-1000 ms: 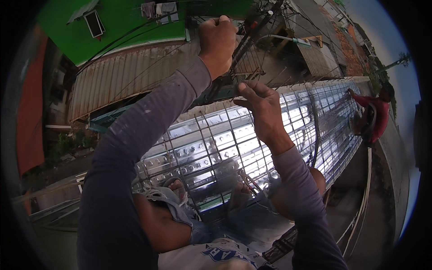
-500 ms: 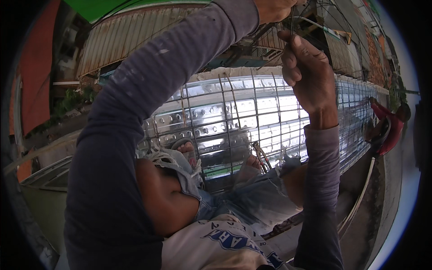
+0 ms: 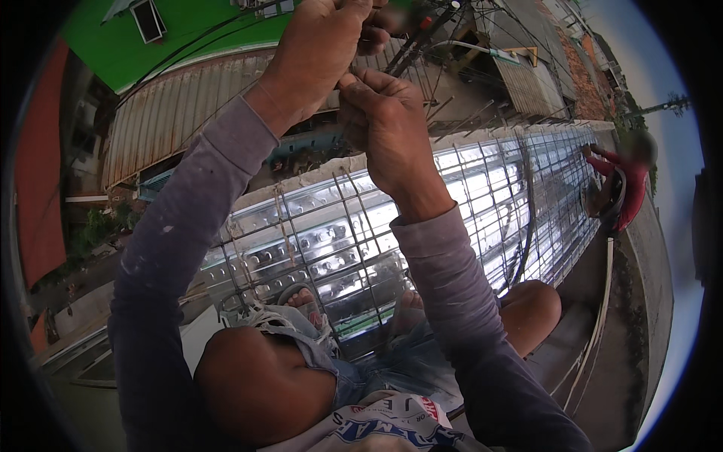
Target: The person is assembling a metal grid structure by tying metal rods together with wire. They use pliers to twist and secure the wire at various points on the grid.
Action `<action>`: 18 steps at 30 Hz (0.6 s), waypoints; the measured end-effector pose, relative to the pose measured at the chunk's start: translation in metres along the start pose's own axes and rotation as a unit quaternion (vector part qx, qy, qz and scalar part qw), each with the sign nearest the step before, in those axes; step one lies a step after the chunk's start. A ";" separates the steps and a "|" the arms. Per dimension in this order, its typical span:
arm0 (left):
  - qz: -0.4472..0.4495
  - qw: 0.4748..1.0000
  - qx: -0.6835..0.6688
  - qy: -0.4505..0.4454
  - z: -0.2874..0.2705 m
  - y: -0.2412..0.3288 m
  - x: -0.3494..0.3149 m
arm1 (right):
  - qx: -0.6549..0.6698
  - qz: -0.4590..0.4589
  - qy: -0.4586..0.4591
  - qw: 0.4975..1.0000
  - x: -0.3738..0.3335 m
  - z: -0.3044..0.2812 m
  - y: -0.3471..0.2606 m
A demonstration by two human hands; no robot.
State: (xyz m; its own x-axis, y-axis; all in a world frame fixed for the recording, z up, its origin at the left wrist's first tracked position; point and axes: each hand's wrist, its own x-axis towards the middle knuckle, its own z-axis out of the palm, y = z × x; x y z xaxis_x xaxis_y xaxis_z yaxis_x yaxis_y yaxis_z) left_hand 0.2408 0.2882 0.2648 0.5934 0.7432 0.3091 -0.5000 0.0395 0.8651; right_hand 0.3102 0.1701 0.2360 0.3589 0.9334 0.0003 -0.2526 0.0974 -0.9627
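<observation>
At far left stands a red wall (image 3: 47, 166), then a rusty corrugated roof (image 3: 173, 120) below a green house (image 3: 90, 53). The left foot (image 3: 303, 300), in a sandal, rests at the near part of the mesh. The left hand (image 3: 316, 56) is raised, fingers curled; the upper edge cuts it off, so its grip cannot be told. The right hand (image 3: 392, 135) is just below and beside it, thumb drawn toward the forefinger; whether it pinches anything cannot be told, nor whether the hands touch. Below and beyond them, the steel mesh (image 3: 489, 200) lies over shiny metal sheets (image 3: 331, 242), running off to the right. The step in hand is judged to be close fingertip work with both hands, above the mesh. The next move would call for a steady pinch and secure footing. At far right a co-worker (image 3: 629, 188) in red crouches by the mesh.
</observation>
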 end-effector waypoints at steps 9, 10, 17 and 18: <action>-0.254 0.941 -0.158 0.156 -0.104 -0.095 -0.133 | -0.010 0.261 0.007 0.965 -0.066 0.019 0.130; -0.255 0.938 -0.170 0.163 -0.112 -0.104 -0.149 | -0.015 0.290 -0.006 0.957 -0.078 0.019 0.139; -0.280 0.910 -0.164 0.256 -0.145 -0.131 -0.207 | -0.150 0.322 -0.117 0.928 -0.128 0.036 0.179; -0.281 0.906 -0.164 0.270 -0.144 -0.133 -0.212 | -0.165 0.302 -0.121 0.931 -0.132 0.036 0.181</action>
State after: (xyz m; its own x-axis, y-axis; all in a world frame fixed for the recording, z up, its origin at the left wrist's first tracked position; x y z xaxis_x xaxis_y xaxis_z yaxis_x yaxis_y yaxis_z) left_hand 0.0907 0.2212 0.0274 0.4622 0.7590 -0.4585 -0.4282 0.6439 0.6341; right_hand 0.1843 0.0767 0.0715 0.0177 0.8374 -0.5464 -0.0385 -0.5455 -0.8372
